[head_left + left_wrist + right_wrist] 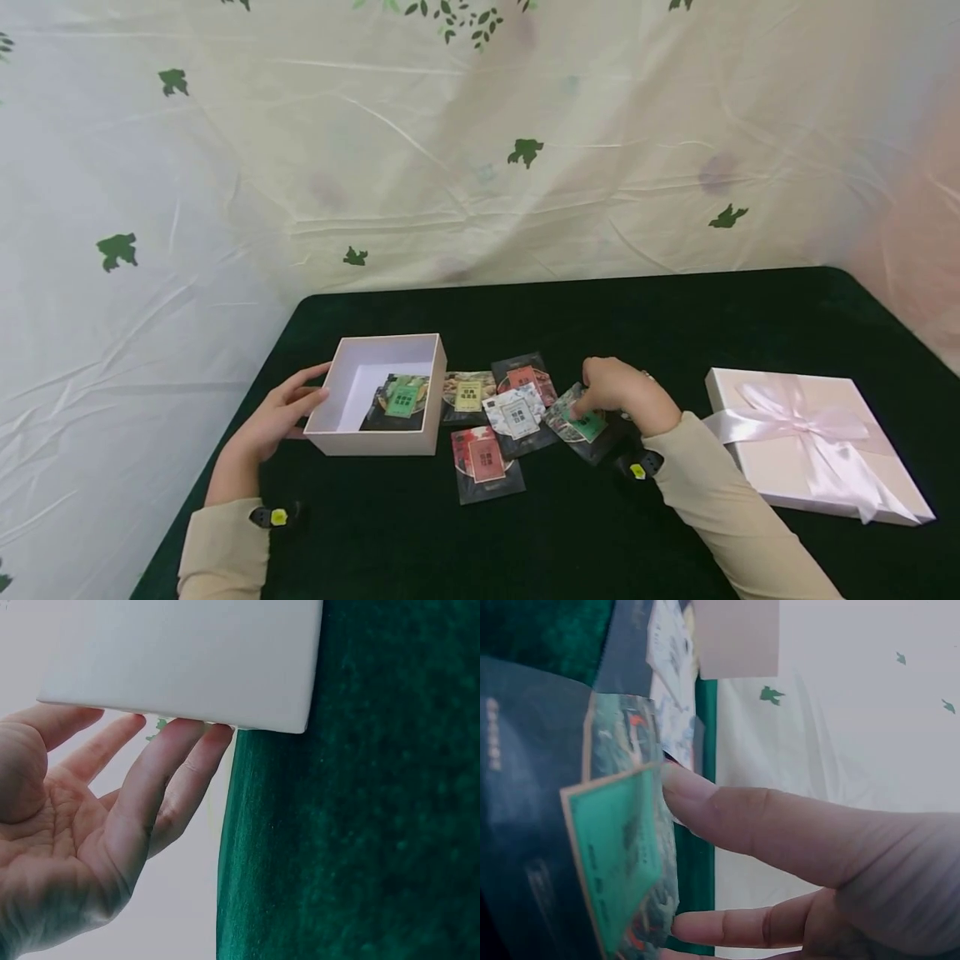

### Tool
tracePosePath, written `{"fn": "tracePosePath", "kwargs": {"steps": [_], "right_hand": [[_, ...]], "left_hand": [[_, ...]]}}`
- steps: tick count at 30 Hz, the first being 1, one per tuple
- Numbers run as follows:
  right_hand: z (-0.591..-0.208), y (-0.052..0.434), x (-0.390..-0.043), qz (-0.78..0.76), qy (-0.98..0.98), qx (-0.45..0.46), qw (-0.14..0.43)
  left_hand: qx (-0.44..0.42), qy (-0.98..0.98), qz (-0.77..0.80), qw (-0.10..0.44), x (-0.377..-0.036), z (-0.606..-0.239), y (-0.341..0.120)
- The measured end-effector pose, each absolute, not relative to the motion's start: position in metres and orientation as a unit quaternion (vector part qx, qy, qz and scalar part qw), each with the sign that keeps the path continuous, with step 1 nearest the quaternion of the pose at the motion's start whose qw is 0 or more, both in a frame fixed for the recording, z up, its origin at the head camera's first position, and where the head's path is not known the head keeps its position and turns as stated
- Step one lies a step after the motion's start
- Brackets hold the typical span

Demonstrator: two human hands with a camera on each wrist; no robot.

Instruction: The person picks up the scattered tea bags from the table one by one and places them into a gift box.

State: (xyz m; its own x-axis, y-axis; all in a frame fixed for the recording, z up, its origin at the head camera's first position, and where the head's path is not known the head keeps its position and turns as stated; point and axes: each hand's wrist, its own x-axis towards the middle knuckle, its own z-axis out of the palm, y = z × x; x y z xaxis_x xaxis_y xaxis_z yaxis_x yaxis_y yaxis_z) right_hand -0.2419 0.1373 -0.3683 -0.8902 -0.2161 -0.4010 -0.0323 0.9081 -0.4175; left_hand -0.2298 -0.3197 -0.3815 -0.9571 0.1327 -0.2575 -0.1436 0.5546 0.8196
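— From the left, how many hands?
— Two. First the left hand, with fingers relaxed and apart, fingertips against the open box.
— And inside?
— At least one green-labelled packet, towards the near right.
— Outside, on the worktop?
— One yellow-labelled packet, two red-labelled packets, one white-labelled packet overlapping the farther red. Then another green packet, pinched by the downturned right hand.
— Farthest right?
— One ribboned lid.
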Motion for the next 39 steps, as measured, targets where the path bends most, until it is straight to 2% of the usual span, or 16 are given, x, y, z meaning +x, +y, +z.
{"fn": "tracePosePath", "kwargs": {"steps": [14,28,39], "right_hand": [[-0.376,0.127,-0.242,-0.179,0.957,-0.049,0.222],[-0.371,0.131,-0.241,-0.215,0.953,-0.087,0.195],[-0.362,0.141,-0.242,-0.245,0.943,-0.101,0.203]], "left_hand": [[0.003,0.869,0.473,0.143,-0.230,-0.381,-0.320],[0.000,0.872,0.468,0.140,-0.228,-0.380,-0.319],[-0.001,0.875,0.465,0.135,-0.229,-0.382,-0.319]]}}
